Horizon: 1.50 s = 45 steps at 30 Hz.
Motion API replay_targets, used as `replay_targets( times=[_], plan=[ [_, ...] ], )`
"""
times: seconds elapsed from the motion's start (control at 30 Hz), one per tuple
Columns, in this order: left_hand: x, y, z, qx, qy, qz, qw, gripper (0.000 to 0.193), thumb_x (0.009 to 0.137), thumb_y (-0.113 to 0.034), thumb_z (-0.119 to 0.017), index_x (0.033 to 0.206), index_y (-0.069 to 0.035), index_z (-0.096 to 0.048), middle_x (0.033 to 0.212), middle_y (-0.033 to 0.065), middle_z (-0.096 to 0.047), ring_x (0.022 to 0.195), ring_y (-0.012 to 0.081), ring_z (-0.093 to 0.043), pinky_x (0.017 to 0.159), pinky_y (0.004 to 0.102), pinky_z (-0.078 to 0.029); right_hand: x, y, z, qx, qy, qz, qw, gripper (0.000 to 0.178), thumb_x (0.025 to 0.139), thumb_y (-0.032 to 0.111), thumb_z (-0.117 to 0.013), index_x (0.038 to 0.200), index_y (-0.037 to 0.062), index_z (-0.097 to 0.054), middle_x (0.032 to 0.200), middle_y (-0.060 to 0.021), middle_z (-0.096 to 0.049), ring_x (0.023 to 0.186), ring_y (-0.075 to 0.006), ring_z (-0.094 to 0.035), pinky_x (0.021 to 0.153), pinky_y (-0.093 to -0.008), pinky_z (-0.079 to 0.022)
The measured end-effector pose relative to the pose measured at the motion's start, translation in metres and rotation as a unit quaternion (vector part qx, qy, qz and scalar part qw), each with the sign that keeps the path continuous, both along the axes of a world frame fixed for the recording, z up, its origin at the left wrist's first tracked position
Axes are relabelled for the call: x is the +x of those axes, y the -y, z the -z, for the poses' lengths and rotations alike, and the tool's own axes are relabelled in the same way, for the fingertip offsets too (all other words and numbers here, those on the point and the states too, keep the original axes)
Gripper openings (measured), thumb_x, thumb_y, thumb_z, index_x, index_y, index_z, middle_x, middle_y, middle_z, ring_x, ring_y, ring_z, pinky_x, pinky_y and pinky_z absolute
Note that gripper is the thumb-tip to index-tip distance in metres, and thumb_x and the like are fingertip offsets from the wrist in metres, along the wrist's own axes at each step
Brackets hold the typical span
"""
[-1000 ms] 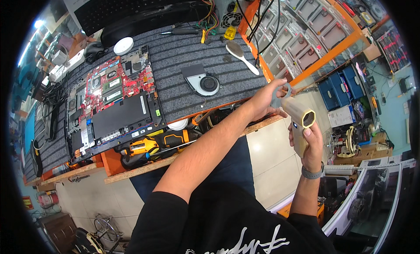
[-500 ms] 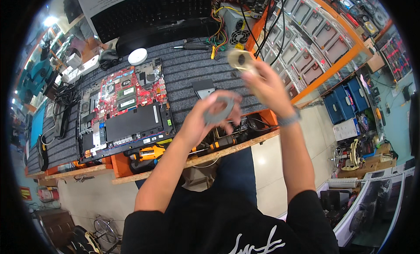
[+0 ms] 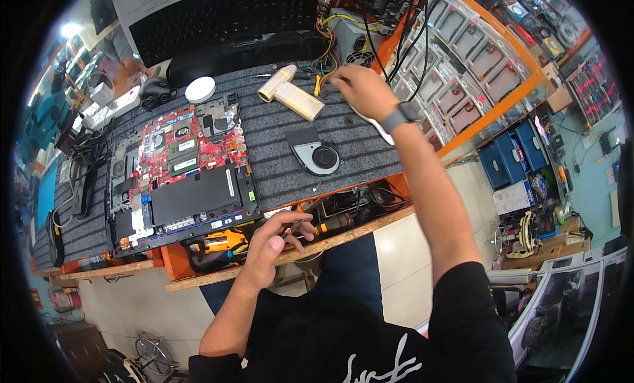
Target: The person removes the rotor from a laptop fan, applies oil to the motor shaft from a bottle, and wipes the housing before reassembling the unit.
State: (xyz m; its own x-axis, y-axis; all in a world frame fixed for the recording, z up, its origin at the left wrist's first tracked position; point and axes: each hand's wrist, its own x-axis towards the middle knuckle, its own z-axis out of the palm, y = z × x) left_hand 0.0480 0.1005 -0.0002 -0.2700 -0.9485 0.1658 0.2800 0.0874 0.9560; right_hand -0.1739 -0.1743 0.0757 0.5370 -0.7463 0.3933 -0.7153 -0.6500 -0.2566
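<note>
The right hand (image 3: 356,89) reaches to twelve o'clock on the ribbed grey counter (image 3: 277,145), fingers pinched at a tangle of yellow and orange wires (image 3: 323,72) just beside a cream plastic handheld tool (image 3: 290,92); what they grip I cannot tell. The left hand (image 3: 267,247) at six o'clock curls its fingers around a thin dark rod-like tool (image 3: 300,232). A careless tug risks snagging wires. A round black metal fan (image 3: 316,157) and glossy red circuit board (image 3: 173,148) lie between the hands.

Fan (image 3: 317,156) lies right of laptop board (image 3: 178,178).
</note>
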Motion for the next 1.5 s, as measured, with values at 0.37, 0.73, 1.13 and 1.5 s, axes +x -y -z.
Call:
replay_targets(
  times=[0.37,0.73,1.13,1.5],
  plan=[
    [-0.003,0.001,0.002,0.018,-0.017,-0.014,1.0,0.078,0.093,-0.066,-0.044,0.126,0.004,-0.056,0.105,0.0181,-0.064,0.095,0.026,-0.065,0.072,0.0339,-0.053,-0.045,-0.023,0.059,-0.053,-0.109,-0.097,0.988,0.02,0.087,0.007,-0.061,0.104,0.002,-0.068,0.103,-0.0173,-0.064,0.1,-0.0364,-0.062,0.091,-0.0432,-0.051],
    [-0.005,0.001,0.001,0.024,0.002,-0.043,0.999,0.076,0.092,-0.064,-0.044,0.125,0.003,-0.055,0.105,0.0192,-0.066,0.094,0.0273,-0.066,0.069,0.0349,-0.053,-0.082,-0.035,0.022,0.089,0.113,0.037,0.989,0.017,0.088,0.01,-0.068,0.102,0.003,-0.073,0.096,-0.0135,-0.073,0.089,-0.0269,-0.071,0.081,-0.0348,-0.055],
    [-0.008,0.003,0.006,0.015,0.001,-0.042,0.999,0.069,0.093,-0.058,-0.039,0.124,0.002,-0.056,0.105,0.0166,-0.065,0.095,0.0241,-0.064,0.068,0.0336,-0.054,-0.119,-0.058,0.023,0.097,0.084,0.012,0.992,0.017,0.091,0.011,-0.067,0.104,0.0029,-0.074,0.095,-0.0107,-0.076,0.085,-0.0224,-0.073,0.078,-0.0326,-0.057],
    [-0.007,0.004,0.004,0.021,-0.003,-0.049,0.999,0.071,0.092,-0.059,-0.044,0.126,0.003,-0.056,0.105,0.0177,-0.066,0.097,0.0238,-0.065,0.07,0.0347,-0.054,-0.107,-0.062,0.03,0.118,0.068,0.003,0.991,0.024,0.095,0.013,-0.061,0.116,0.0057,-0.071,0.094,-0.012,-0.076,0.088,-0.02,-0.073,0.077,-0.0329,-0.055]
  ],
)
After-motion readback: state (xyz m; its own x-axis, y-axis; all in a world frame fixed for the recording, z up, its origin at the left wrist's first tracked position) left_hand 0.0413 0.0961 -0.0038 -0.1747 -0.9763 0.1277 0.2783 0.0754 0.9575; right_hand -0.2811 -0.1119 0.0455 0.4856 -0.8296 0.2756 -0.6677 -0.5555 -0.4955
